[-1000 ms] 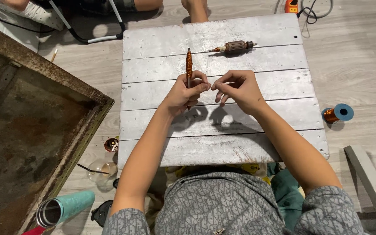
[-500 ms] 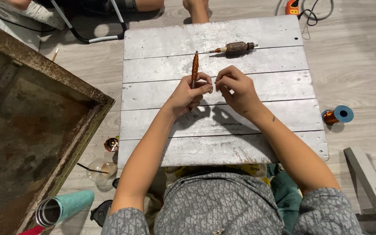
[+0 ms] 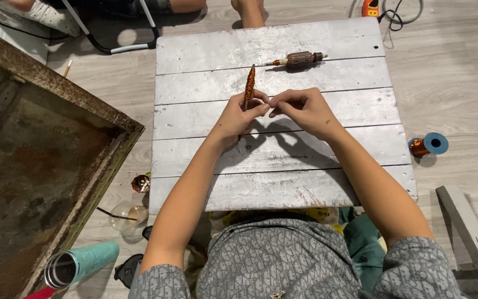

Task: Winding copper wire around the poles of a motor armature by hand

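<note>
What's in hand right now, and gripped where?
The left hand pinches the lower end of a slim copper-wound spindle, which points up. The right hand pinches beside it; what it holds is too small to tell.

Single head-worn view, looking steeply down from close above onto white plank table [image 3: 283, 182] at frame centre; wearer's torso at bottom edge, floor around all sides

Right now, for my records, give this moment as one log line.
left hand: holds copper coil | right hand: pinched beside left fingers | motor rotor: on table
</note>
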